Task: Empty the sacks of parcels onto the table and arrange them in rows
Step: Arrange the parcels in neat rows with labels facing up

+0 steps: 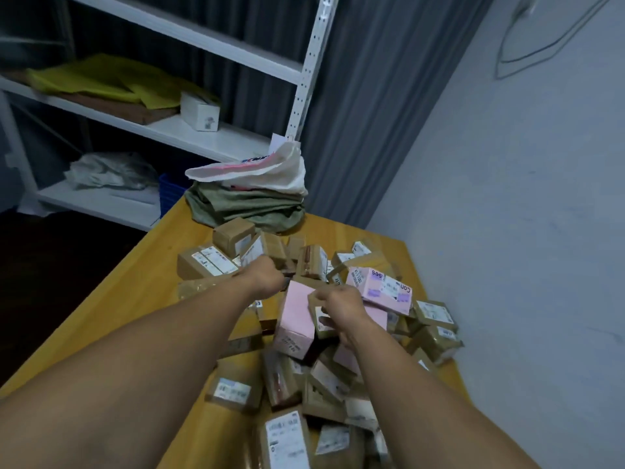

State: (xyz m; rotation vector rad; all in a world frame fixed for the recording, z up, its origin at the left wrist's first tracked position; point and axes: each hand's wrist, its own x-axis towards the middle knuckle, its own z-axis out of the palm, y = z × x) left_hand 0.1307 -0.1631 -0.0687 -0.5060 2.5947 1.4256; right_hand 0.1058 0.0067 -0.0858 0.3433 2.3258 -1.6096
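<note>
A heap of small brown cardboard parcels (304, 380) with white labels covers the yellow table (135, 299). Two pink boxes lie among them: one (294, 323) tilted at the middle, another (382, 289) with labels to its right. My left hand (267, 277) reaches into the heap just left of the tilted pink box, fingers curled down and hidden among brown parcels. My right hand (341, 308) is closed on a small brown parcel (319, 319) next to that pink box. Limp green sacks (243, 206) and a white sack (270, 170) lie at the table's far end.
A white metal shelf unit (209, 133) stands behind and left of the table, holding yellow bags, a white box and crumpled plastic. A blue crate (170, 194) sits by the table's far left corner. A grey curtain and a pale wall (524, 214) close the right side.
</note>
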